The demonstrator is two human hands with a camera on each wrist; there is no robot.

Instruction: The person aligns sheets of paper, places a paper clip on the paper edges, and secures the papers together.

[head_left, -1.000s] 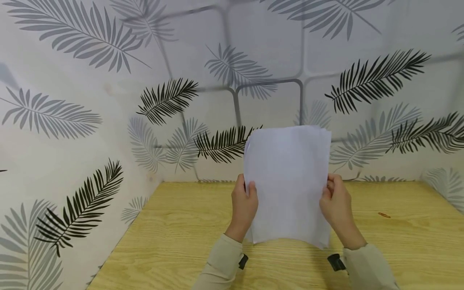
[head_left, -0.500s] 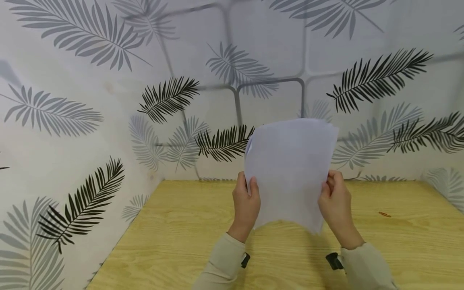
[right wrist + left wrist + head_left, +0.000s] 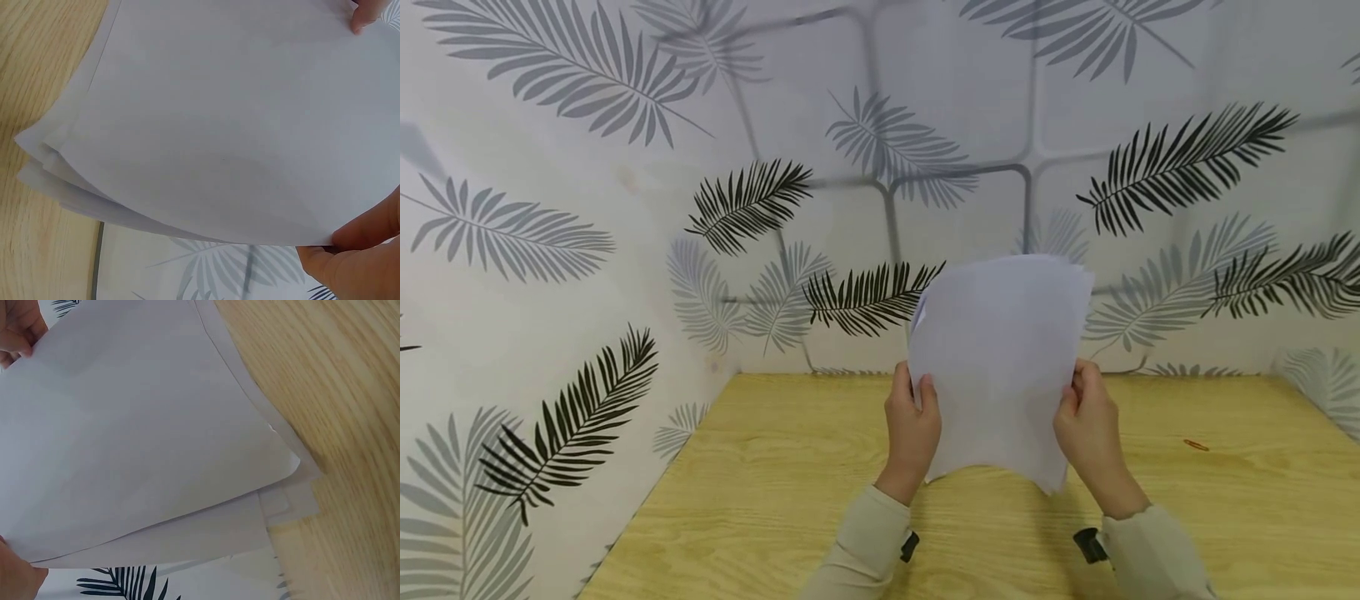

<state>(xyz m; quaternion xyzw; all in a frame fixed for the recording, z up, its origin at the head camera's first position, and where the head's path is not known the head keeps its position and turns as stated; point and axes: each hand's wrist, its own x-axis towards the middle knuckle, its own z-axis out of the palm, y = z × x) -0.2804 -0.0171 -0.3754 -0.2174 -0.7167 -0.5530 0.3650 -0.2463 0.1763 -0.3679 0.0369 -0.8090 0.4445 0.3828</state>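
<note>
Several loose white paper sheets (image 3: 996, 367) stand upright between my two hands, bowed and slightly tilted. My left hand (image 3: 913, 429) pinches their left edge, thumb in front and fingers behind. At the opposite edge, my right hand (image 3: 1088, 433) pinches them between thumb and curled fingers. The wrist views show the edges of the sheets (image 3: 156, 425) out of line, with corners (image 3: 44, 140) fanned apart at the lower end. Most of the fingers behind the paper are hidden.
An orange paper clip (image 3: 1197, 445) lies on the wood-grain table (image 3: 760, 492), right of my right hand. Behind the table hangs a pale leaf-patterned backdrop (image 3: 955, 217), which also covers the left side.
The sheets have risen off their earlier place near the table, then dipped slightly, and are now tilted and more bowed. Both hands keep their grip and have come slightly closer together.
</note>
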